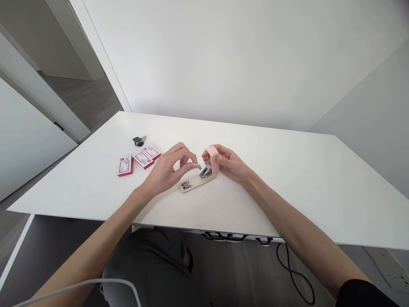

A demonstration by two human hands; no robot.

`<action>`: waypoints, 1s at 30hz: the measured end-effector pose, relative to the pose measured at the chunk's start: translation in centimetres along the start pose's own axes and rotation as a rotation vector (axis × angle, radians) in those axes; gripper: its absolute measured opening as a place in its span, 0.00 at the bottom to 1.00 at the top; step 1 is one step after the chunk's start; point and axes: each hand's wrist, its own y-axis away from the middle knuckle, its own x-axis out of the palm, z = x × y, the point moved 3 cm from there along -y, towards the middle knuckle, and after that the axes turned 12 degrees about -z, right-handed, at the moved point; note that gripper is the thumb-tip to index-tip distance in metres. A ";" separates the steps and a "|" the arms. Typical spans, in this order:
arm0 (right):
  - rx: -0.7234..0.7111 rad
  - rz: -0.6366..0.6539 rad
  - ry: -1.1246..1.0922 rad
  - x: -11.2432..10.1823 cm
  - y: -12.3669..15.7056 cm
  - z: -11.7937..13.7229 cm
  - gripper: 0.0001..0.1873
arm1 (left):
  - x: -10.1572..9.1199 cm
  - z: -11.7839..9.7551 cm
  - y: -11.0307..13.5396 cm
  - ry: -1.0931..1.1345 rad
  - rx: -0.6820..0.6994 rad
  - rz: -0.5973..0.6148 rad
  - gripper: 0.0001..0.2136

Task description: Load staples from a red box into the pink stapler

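Holding open a cream-and-pink stapler (198,182) with the right hand (232,164) gripping its raised pink top, midway between the near and far edges of the white surface (287,179); pinching a small grey strip (200,166) in the left hand (166,171), just beside the metal magazine (204,171). With 3 red-and-white boxes (143,159) and a black tool (138,141) toward the far left corner.

one stapler (205,171), one staple strip (200,166), three boxes (125,165), one staple remover (138,141)
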 end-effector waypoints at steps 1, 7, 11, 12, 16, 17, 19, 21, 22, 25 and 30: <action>-0.010 -0.023 0.021 0.1 0.0 0.1 0.21 | -0.3 0.1 0.2 -0.006 -0.024 -0.044 0.12; -0.116 -0.326 0.174 0.2 0.2 0.9 0.23 | -1.1 1.7 2.2 0.006 -0.243 -0.175 0.14; -0.199 -0.504 0.292 -0.2 0.4 1.3 0.23 | -0.8 2.8 3.0 0.029 -0.319 -0.169 0.14; -0.219 -0.536 0.318 -0.3 0.4 1.3 0.23 | -0.6 3.0 3.1 0.035 -0.337 -0.161 0.14; -0.262 -0.608 0.415 -0.5 0.4 1.1 0.22 | -0.1 3.5 3.2 0.056 -0.390 -0.130 0.15; -0.267 -0.610 0.438 -0.5 0.5 1.0 0.22 | 0.0 3.5 3.2 0.058 -0.397 -0.121 0.15; -0.280 -0.597 0.474 -0.4 0.5 0.8 0.21 | 0.2 3.5 3.2 0.053 -0.412 -0.107 0.15; -0.292 -0.577 0.490 -0.3 0.5 0.6 0.21 | 0.2 3.6 3.3 0.056 -0.424 -0.108 0.15; -0.296 -0.574 0.495 -0.3 0.5 0.4 0.21 | 0.3 3.7 3.3 0.060 -0.429 -0.112 0.15; -0.287 -0.568 0.547 -0.4 0.4 -0.1 0.20 | 0.4 4.0 3.4 0.080 -0.437 -0.115 0.14; -0.265 -0.554 0.662 -0.5 0.2 -0.7 0.20 | 0.5 4.3 3.5 0.099 -0.452 -0.115 0.14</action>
